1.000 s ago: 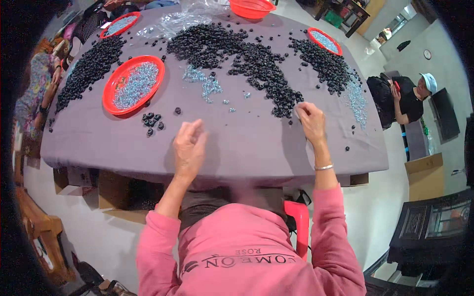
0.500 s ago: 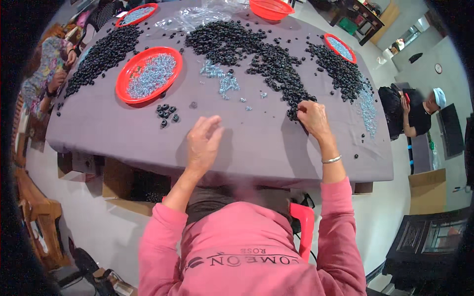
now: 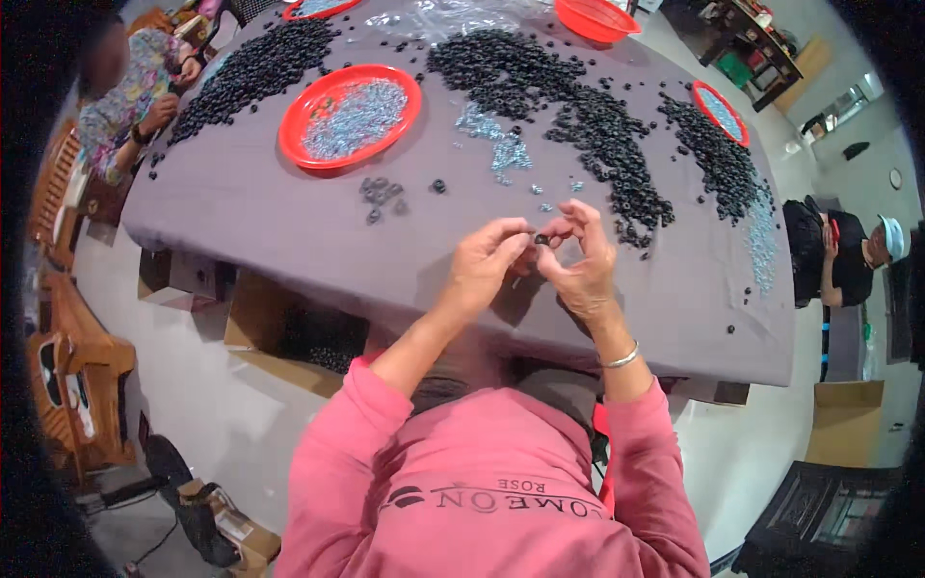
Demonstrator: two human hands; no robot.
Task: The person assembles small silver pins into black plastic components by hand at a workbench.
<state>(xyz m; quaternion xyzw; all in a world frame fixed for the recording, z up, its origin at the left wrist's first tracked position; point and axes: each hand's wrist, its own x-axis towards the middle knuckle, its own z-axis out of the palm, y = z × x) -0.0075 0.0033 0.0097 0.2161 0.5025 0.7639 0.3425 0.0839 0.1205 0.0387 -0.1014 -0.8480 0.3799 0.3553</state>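
Observation:
My right hand (image 3: pixel 586 272) pinches a small black round part (image 3: pixel 541 239) between thumb and finger, over the near half of the cloth-covered table (image 3: pixel 318 246). My left hand (image 3: pixel 482 268) meets it from the left, its thumb and fingertips pressed together right beside the part. Whatever those left fingertips hold is too small to make out. Past my right hand lies a long heap of the same black parts (image 3: pixel 607 144). A scatter of small silvery-blue metal pieces (image 3: pixel 508 152) lies just beyond both hands. Left of them sits a little group of black parts (image 3: pixel 383 196).
A red plate (image 3: pixel 292 144) holds silvery pieces. Farther off are a red basket (image 3: pixel 597 29), clear plastic bags (image 3: pixel 453 17) and another red plate (image 3: pixel 747 135). A person (image 3: pixel 135 96) sits at the left edge; another (image 3: pixel 853 250) is at the right. An open carton (image 3: pixel 255 318) stands below.
My right hand has come back from the black heap toward the middle with one black part. My left hand has closed its fingers and met it. The whole view has shifted.

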